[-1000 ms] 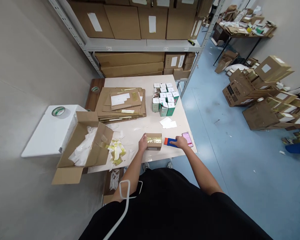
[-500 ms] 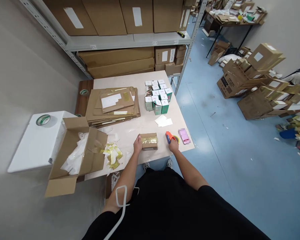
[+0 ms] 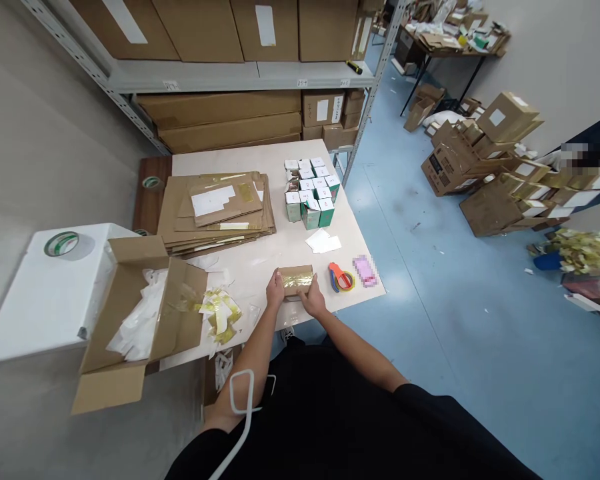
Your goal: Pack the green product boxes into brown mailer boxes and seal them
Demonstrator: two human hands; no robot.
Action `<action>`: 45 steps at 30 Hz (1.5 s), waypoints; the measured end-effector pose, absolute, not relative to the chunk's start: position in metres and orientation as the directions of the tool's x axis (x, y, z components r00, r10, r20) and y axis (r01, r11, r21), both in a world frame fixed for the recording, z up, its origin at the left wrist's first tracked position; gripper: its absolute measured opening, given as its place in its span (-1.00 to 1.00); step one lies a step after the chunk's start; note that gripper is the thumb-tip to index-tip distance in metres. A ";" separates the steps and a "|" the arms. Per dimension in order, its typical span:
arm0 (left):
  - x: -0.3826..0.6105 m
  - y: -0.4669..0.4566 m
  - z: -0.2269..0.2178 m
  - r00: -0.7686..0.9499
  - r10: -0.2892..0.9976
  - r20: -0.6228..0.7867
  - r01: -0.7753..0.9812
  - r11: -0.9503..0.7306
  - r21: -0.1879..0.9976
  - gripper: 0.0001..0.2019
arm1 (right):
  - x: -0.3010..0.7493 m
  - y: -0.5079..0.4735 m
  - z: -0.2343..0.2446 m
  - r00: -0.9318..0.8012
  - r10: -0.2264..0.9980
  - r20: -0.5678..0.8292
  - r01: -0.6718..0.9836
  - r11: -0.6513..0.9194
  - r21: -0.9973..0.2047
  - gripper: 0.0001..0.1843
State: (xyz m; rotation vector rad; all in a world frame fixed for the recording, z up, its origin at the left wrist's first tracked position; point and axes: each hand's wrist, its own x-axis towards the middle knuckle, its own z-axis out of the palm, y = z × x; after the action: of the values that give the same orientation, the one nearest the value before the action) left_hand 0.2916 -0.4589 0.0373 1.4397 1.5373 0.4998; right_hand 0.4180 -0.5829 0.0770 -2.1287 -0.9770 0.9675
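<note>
A small brown cardboard box [image 3: 296, 278], with shiny tape across its top, is at the table's front edge. My left hand [image 3: 275, 291] grips its left end, and my right hand [image 3: 313, 299] holds its right end. To the right of the box lie an orange-handled cutter [image 3: 337, 272] and blue and yellow tape rolls [image 3: 349, 281], with nobody touching them. Beyond the box are some white paper slips [image 3: 323, 241]. Behind those, several white and green small cartons [image 3: 311, 193] stand grouped together.
Flattened cardboard [image 3: 220, 207] is stacked at the table's left. An open carton [image 3: 173, 313] with white wrapping sits in front of it, beside crumpled tape scraps [image 3: 221, 313]. A blurred pink item [image 3: 365, 271] lies near the right edge. A metal shelf [image 3: 240, 77] with boxes rises behind.
My right hand has let go of the orange-handled cutter, leaving it on the table, and moved left onto the small box. My left hand stays on the box. The view has shifted slightly.
</note>
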 end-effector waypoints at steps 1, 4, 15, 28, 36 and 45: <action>0.292 -0.458 0.038 0.137 0.927 -0.350 0.546 0.224 0.807 -0.43 | 0.418 -0.581 0.076 0.471 0.804 -0.362 0.368 -0.552 -0.748 -0.02; 0.293 -0.454 0.044 0.168 0.917 -0.361 0.522 0.228 0.822 -0.47 | 0.433 -0.569 0.082 0.486 0.787 -0.380 0.375 -0.580 -0.723 -0.07; 0.276 -0.446 0.062 0.186 0.937 -0.296 0.299 0.233 0.925 -0.62 | 0.425 -0.555 0.088 0.615 0.769 -0.174 0.374 -0.479 -0.794 -0.46; 0.309 -0.401 0.045 0.450 0.842 -0.298 0.684 -0.110 0.722 -0.46 | 0.465 -0.540 0.078 0.588 0.787 -0.186 0.382 -0.473 -0.794 -0.29; 0.329 -0.401 0.036 0.405 0.678 -0.613 0.911 -0.243 0.332 0.05 | 0.548 -0.478 0.050 0.527 0.811 -0.253 0.422 -0.508 -0.751 -0.27; 0.321 -0.418 0.021 0.286 0.691 -0.664 0.957 -0.174 0.231 0.05 | 0.627 -0.399 -0.023 0.546 0.689 -0.476 0.429 -0.718 -0.547 -0.31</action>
State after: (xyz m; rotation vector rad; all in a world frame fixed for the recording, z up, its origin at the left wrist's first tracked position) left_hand 0.3212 -0.4175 0.0212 1.9396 1.4720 -0.5542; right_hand 0.6270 -0.3985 -0.0235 -2.4188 -0.9163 0.9791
